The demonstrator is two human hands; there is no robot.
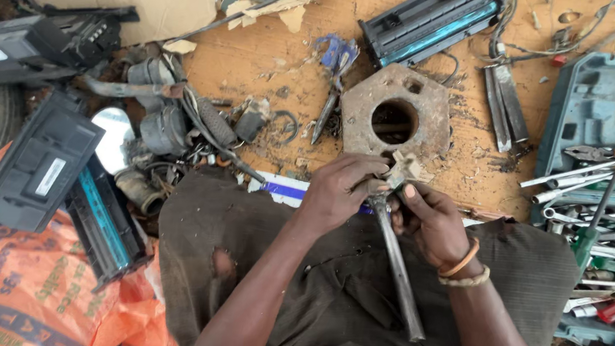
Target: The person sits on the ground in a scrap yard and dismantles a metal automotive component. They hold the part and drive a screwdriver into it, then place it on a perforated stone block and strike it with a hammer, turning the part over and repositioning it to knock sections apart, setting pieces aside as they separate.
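Note:
My left hand [337, 193] and my right hand [429, 222] meet over my lap and grip the head end of a long grey metal rod [397, 266]. The rod's shaft runs down toward me over dark cloth [327, 286]. A small pale metal piece [406, 167] sits at the rod's top, between my fingers. Just beyond it a rusty hexagonal plate with a round hole [395, 118] lies on the wooden bench [273, 51]. My right wrist wears two bangles.
Blue-handled pliers [335, 68] lie left of the plate. Black toner cartridges lie at top [428, 20] and at left [41, 164]. A teal tool case [609, 110] with wrenches and screwdrivers fills the right. Scrap parts [171, 124] and an orange sack [9, 280] are at left.

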